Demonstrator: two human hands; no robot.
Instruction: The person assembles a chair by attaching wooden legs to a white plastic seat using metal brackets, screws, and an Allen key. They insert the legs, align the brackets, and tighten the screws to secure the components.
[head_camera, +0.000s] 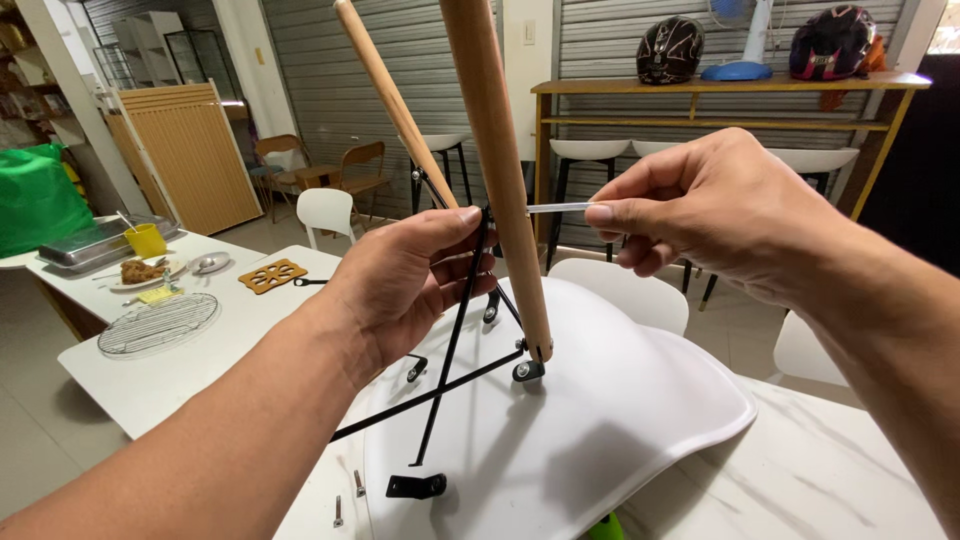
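Where the marble-patterned counter (840, 470) meets the viewer, loose screws (348, 497) lie by the rim of an upturned white chair seat (600, 420).

- Black wire bracing (450, 350): crossed rods on the seat's underside, ending in small feet, one foot (416, 486) unfastened near the screws.
- Wooden leg (500, 180): long axis nearly upright, leaning slightly left toward the top, foot bracket (528, 371) on the seat. A second wooden leg (395, 105) slants behind it.
- Left hand (410, 280): curled round the bracing just left of the near leg, thumb toward the joint; the closer of the two to it.
- Right hand (720, 210): fingers pinched on a slim silver tool (558, 208), which lies level, its far tip at the joint on the leg. The leg sits to the left of this hand.
- Beyond: a second white counter (150, 380) with a round wire rack (158, 323), a yellow cup (146, 240) and a metal tray (95, 242); white chairs; two helmets (670, 48) on a wooden shelf (730, 85).
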